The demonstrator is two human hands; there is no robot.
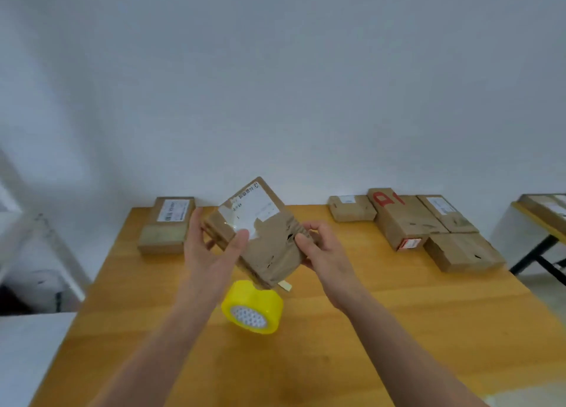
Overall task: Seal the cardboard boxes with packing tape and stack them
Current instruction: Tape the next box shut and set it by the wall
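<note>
At frame centre, left hand (211, 250) and right hand (320, 252) both grip the tilted cardboard box (266, 244) above the table (413, 330); sealing seems underway, so next likely means reaching the tape roll (252, 307) just below.

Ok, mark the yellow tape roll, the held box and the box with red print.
yellow tape roll (258, 294): head view, its yellow outer band.
held box (272, 253): head view, bare brown face below the label.
box with red print (407, 219): head view, middle of its top face.
</note>
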